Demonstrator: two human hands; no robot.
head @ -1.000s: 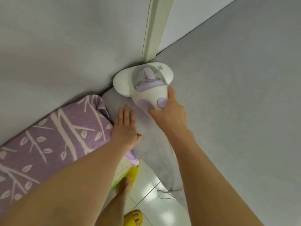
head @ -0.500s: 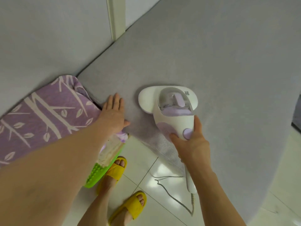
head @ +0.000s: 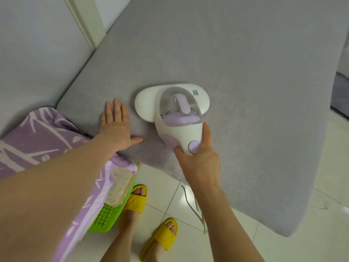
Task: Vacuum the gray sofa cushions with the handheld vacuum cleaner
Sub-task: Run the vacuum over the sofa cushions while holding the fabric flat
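Observation:
A white and lilac handheld vacuum cleaner (head: 175, 108) lies flat on the gray sofa cushion (head: 245, 76), near the cushion's front left corner. My right hand (head: 198, 157) is closed around its handle, the thumb next to the round lilac button. My left hand (head: 116, 125) rests flat on the cushion just left of the vacuum head, fingers spread, holding nothing. The vacuum's cord (head: 194, 207) hangs down over the floor below my right wrist.
A purple leaf-patterned blanket (head: 43, 133) is bunched at the left against the sofa back (head: 34, 46). Below it sits a green studded item (head: 107, 218). My feet in yellow slippers (head: 160, 237) stand on white floor tiles in front of the cushion.
The vacuum has been pulled from the back corner of the cushion toward its front edge. My left hand stays flat beside it near the blanket.

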